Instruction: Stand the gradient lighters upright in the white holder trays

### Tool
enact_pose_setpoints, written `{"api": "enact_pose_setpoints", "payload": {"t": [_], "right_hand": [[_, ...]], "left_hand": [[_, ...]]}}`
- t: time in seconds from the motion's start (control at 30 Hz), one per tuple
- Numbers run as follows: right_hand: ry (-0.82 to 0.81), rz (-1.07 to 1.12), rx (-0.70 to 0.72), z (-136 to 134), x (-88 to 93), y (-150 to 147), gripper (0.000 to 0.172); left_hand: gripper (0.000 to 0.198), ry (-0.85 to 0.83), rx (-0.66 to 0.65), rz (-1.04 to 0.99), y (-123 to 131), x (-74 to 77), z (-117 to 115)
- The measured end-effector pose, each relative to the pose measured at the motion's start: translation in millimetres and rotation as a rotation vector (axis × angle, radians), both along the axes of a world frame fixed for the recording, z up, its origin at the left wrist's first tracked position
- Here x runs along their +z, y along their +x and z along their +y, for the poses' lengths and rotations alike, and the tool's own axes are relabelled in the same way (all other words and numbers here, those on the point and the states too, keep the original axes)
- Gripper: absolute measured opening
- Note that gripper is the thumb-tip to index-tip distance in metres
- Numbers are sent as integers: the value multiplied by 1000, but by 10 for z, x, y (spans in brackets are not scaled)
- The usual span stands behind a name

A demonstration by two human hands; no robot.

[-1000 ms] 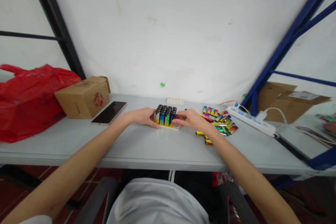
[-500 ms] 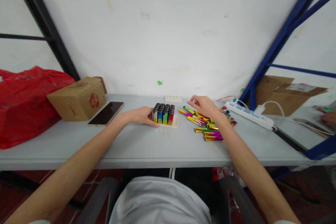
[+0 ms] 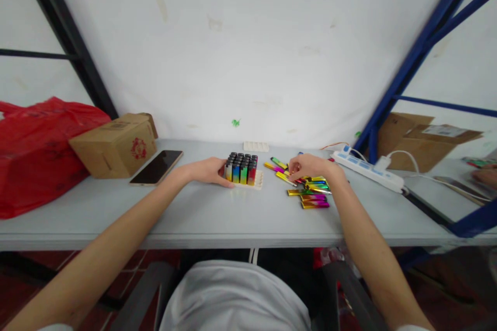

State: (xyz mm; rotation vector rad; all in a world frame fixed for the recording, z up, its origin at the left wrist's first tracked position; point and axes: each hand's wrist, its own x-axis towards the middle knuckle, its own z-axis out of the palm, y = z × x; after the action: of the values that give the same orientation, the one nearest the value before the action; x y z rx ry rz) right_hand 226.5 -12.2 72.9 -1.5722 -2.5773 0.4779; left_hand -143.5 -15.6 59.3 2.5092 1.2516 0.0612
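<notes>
A block of colourful lighters (image 3: 244, 171) with dark tops stands upright in rows in a white slotted tray (image 3: 258, 181), whose right end shows bare. My left hand (image 3: 212, 170) is closed around the block's left side, thumb along the front and the other fingers partly hidden behind it. To the right, shiny loose lighters (image 3: 310, 198) lie in a scattered pile. Over the pile's left part, my right hand (image 3: 308, 165) has its fingertips pinched together on a lighter, mostly covered by the fingers.
A second white tray (image 3: 256, 146) lies near the wall. On the left are a phone (image 3: 157, 167), a cardboard box (image 3: 116, 146) and a red bag (image 3: 42, 155). A power strip (image 3: 368, 168) with cables sits at right, beside a blue metal frame (image 3: 411, 62). Another person's hand (image 3: 485, 176) shows at far right.
My right hand has come down and slightly nearer into the loose lighters, its fingers now pinched. My left hand stays at the block of lighters.
</notes>
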Motion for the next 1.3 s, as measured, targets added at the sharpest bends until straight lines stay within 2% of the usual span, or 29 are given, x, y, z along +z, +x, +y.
{"api": "enact_pose_setpoints", "payload": {"t": [0.17,0.37,0.47,0.57,0.7,0.87,0.93,1.13,1.3], "right_hand": [[-1,-40,18,-33,-38,-144,22],[16,-35,109,-51,-85,-273,17],[113,19,161,-48,-71,-274,19],[203,182,134,-66,-29,-284,26],[188,311,110,-80,-6,-322,31],[390,428,40,24,-101,-367,39],[422,511,-8,78,-141,-387,40],[243,763,-39,104,-184,-498,46],[-83,1033,43,-13,-214,-653,45]], "left_hand": [[67,-4,-9,-30,-11,-6,1],[66,-5,-27,-20,-17,-23,25],[65,-2,-20,-10,-25,-23,36],[63,-13,-29,-38,-41,-22,52],[59,-62,-24,-47,-67,-20,85],[55,-83,7,-23,-100,-25,125],[54,-82,8,-35,-112,-26,131],[57,-47,-3,-38,-102,-30,105],[55,-83,3,-85,-27,-75,80]]}}
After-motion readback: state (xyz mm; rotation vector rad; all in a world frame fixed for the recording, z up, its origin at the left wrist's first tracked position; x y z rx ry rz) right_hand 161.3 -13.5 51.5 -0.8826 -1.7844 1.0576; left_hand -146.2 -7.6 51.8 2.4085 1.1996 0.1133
